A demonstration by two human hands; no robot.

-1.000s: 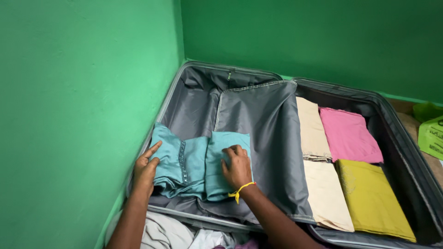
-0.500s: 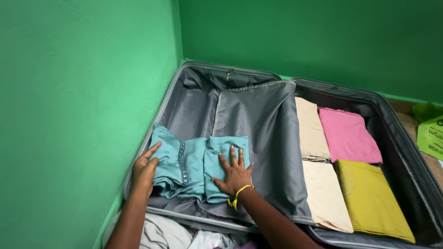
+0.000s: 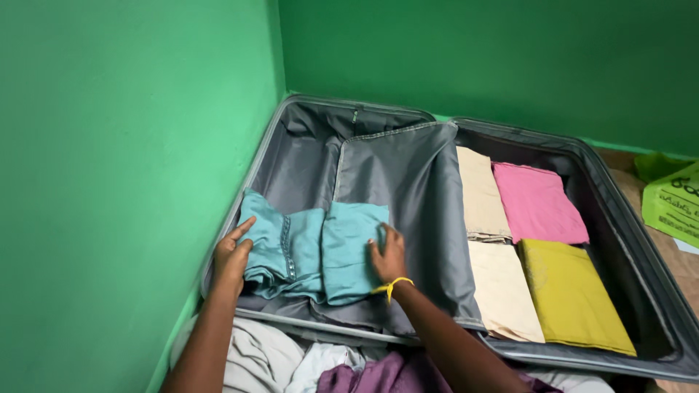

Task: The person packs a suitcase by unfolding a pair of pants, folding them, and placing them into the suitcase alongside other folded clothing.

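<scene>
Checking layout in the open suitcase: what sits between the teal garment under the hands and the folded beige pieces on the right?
In the head view, only the grey lining flap lies between the teal garment and the beige pieces; nothing rests on it.

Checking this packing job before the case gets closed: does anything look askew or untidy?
Mostly neat. The teal garment under both hands lies bunched and uneven in the suitcase, unlike the flat cream, pink and olive stacks. The grey divider flap is loose and rumpled.
</scene>
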